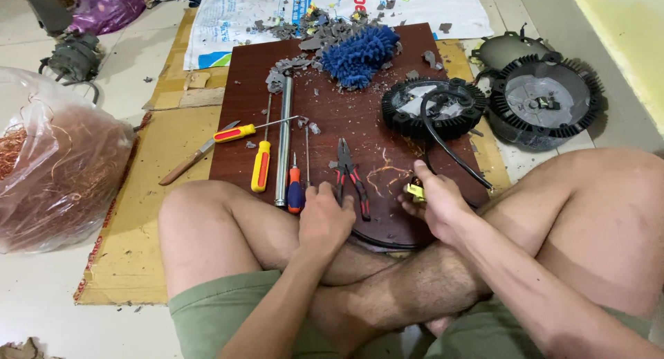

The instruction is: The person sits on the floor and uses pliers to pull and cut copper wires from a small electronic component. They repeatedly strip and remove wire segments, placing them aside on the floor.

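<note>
L hand (325, 217) closing on red-handled steel pliers (351, 178) lying on dark brown wood board (360, 117), grip not yet firm. R hand (437, 201) pinches small yellow plastic connector (416, 190) w/ black cable (449, 148). Step, prob.: picking up tool. Next needs pliers lifted to connector.

board (387, 131): pliers (351, 176) | screwdrivers (261, 167) | metal rod (283, 137) | blue mop head (360, 54) | black finned housing (432, 108)

Red-handled pliers (351, 176), yellow screwdriver (261, 164), blue mop head (360, 53), dark-red board (332, 117).
</note>
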